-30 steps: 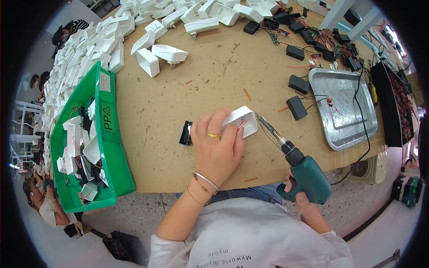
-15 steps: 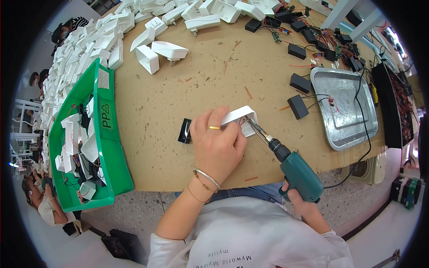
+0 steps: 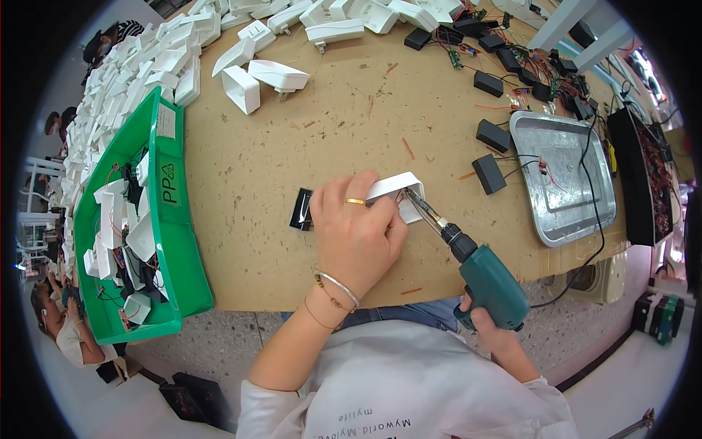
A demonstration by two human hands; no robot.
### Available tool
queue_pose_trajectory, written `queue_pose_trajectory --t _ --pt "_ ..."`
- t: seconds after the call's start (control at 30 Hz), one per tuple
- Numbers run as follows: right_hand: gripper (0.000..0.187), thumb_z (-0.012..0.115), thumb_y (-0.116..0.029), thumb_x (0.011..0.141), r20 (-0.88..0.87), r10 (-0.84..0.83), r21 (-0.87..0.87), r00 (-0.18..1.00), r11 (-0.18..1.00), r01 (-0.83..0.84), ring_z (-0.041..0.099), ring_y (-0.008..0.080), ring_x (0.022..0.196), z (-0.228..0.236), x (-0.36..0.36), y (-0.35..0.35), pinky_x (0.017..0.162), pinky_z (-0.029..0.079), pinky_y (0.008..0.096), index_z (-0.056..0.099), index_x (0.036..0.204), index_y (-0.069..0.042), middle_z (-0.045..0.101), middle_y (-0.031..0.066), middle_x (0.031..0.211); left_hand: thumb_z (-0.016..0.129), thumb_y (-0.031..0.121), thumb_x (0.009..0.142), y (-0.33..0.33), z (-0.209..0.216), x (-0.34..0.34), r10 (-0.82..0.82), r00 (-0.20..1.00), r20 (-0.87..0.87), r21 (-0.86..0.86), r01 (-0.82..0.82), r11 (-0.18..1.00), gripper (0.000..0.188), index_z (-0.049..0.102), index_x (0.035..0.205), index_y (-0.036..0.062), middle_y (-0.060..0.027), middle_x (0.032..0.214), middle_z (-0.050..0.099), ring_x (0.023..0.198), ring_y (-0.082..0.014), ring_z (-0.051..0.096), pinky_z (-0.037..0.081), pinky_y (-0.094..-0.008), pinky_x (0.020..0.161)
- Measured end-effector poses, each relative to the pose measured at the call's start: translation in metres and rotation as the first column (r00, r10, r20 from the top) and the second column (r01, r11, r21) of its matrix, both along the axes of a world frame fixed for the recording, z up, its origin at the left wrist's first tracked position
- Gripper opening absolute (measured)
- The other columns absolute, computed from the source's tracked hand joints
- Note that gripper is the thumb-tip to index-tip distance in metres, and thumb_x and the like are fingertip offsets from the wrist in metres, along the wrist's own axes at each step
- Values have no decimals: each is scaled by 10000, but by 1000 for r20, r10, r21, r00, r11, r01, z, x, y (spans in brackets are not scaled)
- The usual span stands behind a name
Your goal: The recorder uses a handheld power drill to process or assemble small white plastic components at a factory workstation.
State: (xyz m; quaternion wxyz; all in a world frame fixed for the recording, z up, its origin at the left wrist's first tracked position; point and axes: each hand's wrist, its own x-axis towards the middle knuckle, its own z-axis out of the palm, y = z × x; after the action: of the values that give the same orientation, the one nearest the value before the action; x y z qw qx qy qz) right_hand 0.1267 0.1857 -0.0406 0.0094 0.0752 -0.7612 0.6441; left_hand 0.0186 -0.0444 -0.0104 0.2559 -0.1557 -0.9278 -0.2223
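Observation:
Near the middle of the table my left hand is closed around a white plastic housing, its open side facing right. Thin reddish wires show just inside the housing. My right hand grips the handle of a green corded soldering gun. Its metal tip reaches into the open end of the housing, and whatever the tip touches there is too small to make out. Beside my left fingers lies a small glossy black panel, flat on the table.
A green bin of housings and wired parts stands at left. White housings are heaped at the far left. Black wired boxes lie at far right, by a metal tray. The tool's black cord runs along the tray.
Both hands hold nearly the same pose, with the tip still inside the housing. The housing and tip have shifted slightly right in view; the bin appears slightly further left.

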Motion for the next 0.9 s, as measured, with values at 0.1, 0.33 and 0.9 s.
queue_pose_trajectory --t 0.1,0.33,0.9 --pt "407 692 -204 824 -17 -6 -15 1000 1000 5 617 123 630 -1 0 0 586 485 254 585 1102 73 630 68 791 676 130 700 0 1 0 4 1000 3 1 -4 1000 81 620 703 72 -77 1050 576 950 -299 521 378 -451 853" --pt "356 695 -185 808 -11 1 53 1000 999 0 605 136 637 5 0 0 588 480 270 613 1054 59 629 66 786 678 134 704 -1 -1 -1 5 1000 9 10 -5 1000 90 617 696 68 -81 1044 577 947 -304 523 379 -453 848" --pt "220 693 -146 790 65 -53 69 996 996 49 599 179 645 10 1 -5 588 475 298 640 926 18 615 84 784 679 108 688 -1 -3 -2 3 1000 -11 29 -2 1000 105 586 669 62 -73 1022 589 911 -306 526 384 -434 822"
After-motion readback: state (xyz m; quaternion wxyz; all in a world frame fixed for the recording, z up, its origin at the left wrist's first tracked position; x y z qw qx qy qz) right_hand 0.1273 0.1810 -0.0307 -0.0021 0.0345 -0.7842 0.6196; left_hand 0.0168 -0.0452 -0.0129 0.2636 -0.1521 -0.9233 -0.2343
